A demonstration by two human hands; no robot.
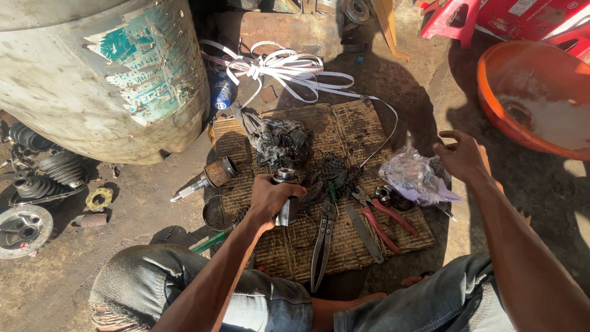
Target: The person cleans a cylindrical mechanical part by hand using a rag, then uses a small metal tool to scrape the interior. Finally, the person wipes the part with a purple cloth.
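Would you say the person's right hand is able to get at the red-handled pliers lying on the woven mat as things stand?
Probably yes. The right hand is open and empty, hovering above the crumpled plastic bag; the red-handled pliers lie uncovered on the woven mat just beside that bag, with nothing lying over them.

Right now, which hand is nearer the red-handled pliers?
Left. The left hand grips a metal cylinder on the mat, just left of the red-handled pliers. The right hand hovers up and to their right, past a plastic bag.

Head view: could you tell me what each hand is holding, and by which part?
The left hand grips an upright metal cylindrical part around its middle. The right hand holds nothing, hovering open beside a crumpled plastic bag.
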